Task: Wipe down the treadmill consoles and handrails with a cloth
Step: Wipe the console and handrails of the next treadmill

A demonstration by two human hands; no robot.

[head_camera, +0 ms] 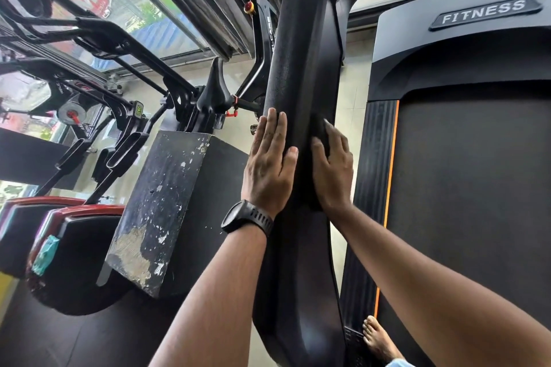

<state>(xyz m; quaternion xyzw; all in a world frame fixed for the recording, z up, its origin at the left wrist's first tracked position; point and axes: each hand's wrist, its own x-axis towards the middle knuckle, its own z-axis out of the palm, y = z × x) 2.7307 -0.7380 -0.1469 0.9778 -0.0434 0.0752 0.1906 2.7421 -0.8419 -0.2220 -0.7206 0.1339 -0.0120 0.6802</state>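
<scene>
Indoors, left hand [268,170] and right hand [332,170], both hands flat on black handrail [295,53] near gym windows [125,9].

I am wearing a black sport watch [247,216] at 6 o'clock of my left hand [269,170]; its strap is showing rows of small holes. My left forearm [220,292] and right forearm [432,286] are showing bare. My bare foot [378,337] is appearing at 5 o'clock, and light blue fabric [399,363] is showing at its 4 o'clock.

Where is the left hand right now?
Head view, centre frame: the left hand lies flat on the left side of the black handrail, opposite the right hand, with the chipped black block to its left.
</scene>
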